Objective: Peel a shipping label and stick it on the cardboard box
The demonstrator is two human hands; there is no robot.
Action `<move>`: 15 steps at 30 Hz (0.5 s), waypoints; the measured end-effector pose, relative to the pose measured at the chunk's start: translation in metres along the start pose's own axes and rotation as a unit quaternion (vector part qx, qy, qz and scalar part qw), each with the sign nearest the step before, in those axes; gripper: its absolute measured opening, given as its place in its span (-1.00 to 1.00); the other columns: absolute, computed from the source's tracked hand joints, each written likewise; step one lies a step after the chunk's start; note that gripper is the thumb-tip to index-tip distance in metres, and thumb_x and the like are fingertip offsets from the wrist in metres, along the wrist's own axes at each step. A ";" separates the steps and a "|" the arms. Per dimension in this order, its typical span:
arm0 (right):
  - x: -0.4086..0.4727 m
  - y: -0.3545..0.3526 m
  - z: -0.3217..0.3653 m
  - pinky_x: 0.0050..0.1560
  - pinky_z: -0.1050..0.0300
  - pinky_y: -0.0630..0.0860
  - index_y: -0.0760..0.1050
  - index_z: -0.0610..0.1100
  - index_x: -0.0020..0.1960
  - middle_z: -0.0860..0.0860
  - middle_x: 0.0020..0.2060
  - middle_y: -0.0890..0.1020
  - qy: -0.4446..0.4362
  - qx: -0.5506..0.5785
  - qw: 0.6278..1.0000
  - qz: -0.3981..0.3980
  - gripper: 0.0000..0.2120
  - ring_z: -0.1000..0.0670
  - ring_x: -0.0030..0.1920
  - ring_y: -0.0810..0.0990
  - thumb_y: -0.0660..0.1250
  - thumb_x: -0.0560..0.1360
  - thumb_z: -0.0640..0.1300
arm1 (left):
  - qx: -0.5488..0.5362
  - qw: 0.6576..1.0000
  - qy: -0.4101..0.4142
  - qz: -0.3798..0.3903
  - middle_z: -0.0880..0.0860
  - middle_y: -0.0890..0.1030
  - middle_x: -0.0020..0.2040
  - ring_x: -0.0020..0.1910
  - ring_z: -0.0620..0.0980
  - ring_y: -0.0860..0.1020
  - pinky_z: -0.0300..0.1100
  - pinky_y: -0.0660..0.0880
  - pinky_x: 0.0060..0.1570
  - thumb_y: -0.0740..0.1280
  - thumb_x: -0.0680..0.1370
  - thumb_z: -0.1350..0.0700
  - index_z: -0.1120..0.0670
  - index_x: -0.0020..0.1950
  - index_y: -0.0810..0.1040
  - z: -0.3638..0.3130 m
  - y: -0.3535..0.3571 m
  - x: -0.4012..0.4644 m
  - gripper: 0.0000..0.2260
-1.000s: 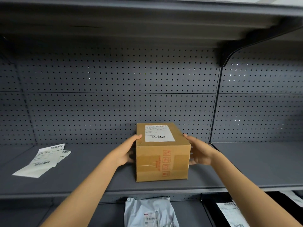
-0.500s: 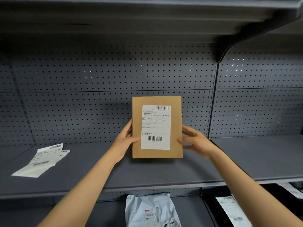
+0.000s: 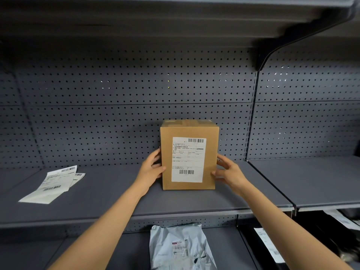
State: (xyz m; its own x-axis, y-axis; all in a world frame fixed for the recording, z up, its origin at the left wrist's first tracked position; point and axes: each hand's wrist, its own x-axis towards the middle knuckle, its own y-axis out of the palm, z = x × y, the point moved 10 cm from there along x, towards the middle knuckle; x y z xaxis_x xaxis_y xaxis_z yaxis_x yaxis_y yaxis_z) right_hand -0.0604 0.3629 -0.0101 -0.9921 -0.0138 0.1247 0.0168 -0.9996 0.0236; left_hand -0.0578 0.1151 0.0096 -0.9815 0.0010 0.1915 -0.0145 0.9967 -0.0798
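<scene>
While upright on shelf [image 3: 194, 203], cardboard box [image 3: 188, 129] | left hand [image 3: 151, 170], right hand [image 3: 230, 172] grasp its side edges; shipping label [image 3: 188, 159] faces front

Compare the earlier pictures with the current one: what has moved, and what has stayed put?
The cardboard box was tipped up from lying flat to standing on end on the shelf, so its shipping label now faces the camera. The left hand and right hand stayed at its sides throughout. The loose label sheets and the poly mailer below have not moved.

Head view, down onto shelf [image 3: 97, 193]
</scene>
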 end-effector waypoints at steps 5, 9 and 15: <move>-0.005 0.000 -0.003 -0.16 0.14 0.52 0.35 -0.07 0.34 -0.08 0.18 0.49 0.002 0.000 1.000 -0.018 -0.43 -0.16 0.15 0.51 0.26 0.41 -0.47 | 0.007 1.000 -0.014 0.006 0.11 0.31 0.43 0.29 0.09 0.42 0.01 0.46 0.16 0.23 0.49 0.36 -0.05 0.43 0.22 0.001 0.000 -0.008 -0.42; -0.012 0.001 -0.001 -0.10 0.08 0.51 0.36 -0.06 0.32 -0.09 0.16 0.50 0.006 -0.016 1.000 -0.021 -0.44 -0.14 0.12 0.52 0.29 0.40 -0.45 | 0.020 1.000 -0.021 0.010 0.10 0.37 0.39 0.25 0.07 0.45 0.00 0.46 0.17 0.23 0.50 0.33 -0.05 0.41 0.25 -0.002 -0.001 -0.016 -0.46; -0.028 -0.002 0.003 0.02 -0.06 0.52 0.41 -0.07 0.27 -0.08 0.14 0.54 0.003 -0.039 0.999 -0.027 -0.50 -0.11 0.11 0.54 0.34 0.39 -0.40 | 0.030 0.999 -0.014 0.016 0.08 0.45 0.31 0.16 0.01 0.48 -0.03 0.47 0.16 0.23 0.51 0.31 -0.04 0.37 0.32 -0.008 -0.006 -0.033 -0.53</move>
